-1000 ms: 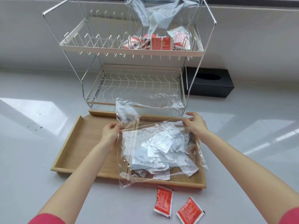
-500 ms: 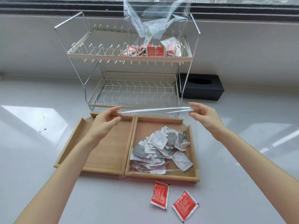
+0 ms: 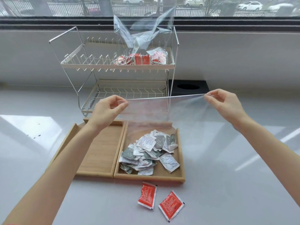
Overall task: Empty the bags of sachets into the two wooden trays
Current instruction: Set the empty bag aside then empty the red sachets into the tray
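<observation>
My left hand (image 3: 108, 109) and my right hand (image 3: 224, 103) each pinch a corner of an emptied clear plastic bag (image 3: 162, 111), stretched taut between them above the trays. The right wooden tray (image 3: 181, 151) holds a heap of several white and grey sachets (image 3: 149, 153). The left wooden tray (image 3: 100, 153) has nothing in it. A second clear bag (image 3: 142, 36) with red sachets (image 3: 141, 59) sits on the top shelf of the wire rack (image 3: 113, 65). Two red sachets (image 3: 146, 194) (image 3: 171, 205) lie on the counter in front of the trays.
A black box (image 3: 188, 88) with a round hole stands behind the rack on the right. The rack's lower shelf (image 3: 129, 93) holds nothing. A window ledge runs along the back of the white counter (image 3: 235, 176).
The sachets have dropped out of the bag into the right tray. Both hands have lifted the emptied bag and spread apart, my right hand moving well to the right.
</observation>
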A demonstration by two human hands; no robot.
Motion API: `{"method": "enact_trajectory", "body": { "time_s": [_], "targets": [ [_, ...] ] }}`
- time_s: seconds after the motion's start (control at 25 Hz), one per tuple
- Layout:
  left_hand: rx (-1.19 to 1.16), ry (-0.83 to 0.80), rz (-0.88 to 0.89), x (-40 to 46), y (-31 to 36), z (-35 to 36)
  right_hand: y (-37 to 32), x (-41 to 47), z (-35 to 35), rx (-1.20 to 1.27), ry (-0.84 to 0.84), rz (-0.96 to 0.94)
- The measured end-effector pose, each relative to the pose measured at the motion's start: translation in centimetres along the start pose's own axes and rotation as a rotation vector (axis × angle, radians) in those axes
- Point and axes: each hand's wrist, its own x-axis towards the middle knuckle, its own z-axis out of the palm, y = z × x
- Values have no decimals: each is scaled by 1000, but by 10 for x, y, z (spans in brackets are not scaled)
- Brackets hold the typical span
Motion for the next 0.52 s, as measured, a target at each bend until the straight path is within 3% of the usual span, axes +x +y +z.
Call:
{"method": "enact_trajectory", "body": {
  "time_s": [0.24, 0.52],
  "targets": [
    [20, -41, 15, 38, 26, 59, 30, 27, -46, -44, 12, 76],
    [293, -198, 48, 82, 27, 145, 93, 73, -68, -220, 4, 199]
  ]
}}
